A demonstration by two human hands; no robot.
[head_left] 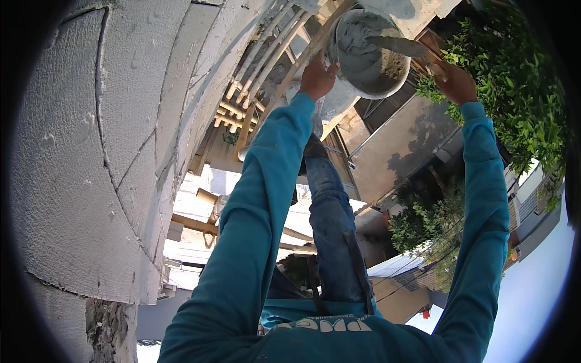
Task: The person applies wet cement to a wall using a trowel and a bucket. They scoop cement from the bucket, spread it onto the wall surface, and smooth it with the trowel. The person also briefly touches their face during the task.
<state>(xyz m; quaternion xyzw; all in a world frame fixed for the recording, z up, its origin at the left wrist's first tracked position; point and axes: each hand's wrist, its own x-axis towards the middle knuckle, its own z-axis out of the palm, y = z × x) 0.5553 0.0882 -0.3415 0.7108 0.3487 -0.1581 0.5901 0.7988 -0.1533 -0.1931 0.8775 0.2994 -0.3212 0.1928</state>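
Note:
A round bucket (pixel 380 95) with a pale rim stands at the top of the view, ahead of me. Wet grey mortar (pixel 357 51) lines its inside, with a browner patch on the right. My left hand (pixel 318 77) grips the bucket's left edge, fingers curled at the rim. My right hand (pixel 455 83), to the right of the bucket, is closed round the handle of a trowel (pixel 396 45). The mortar-smeared blade points left and reaches over the bucket's opening. Part of the handle is hidden by my fingers.
A grey plastered wall (pixel 66 139) with carved grooves rises close on my left. Bamboo poles (pixel 263 57) and planks lie between wall and bucket. Leafy branches (pixel 508 78) come near my right hand. Roofs and a paved area (pixel 402 151) lie far below.

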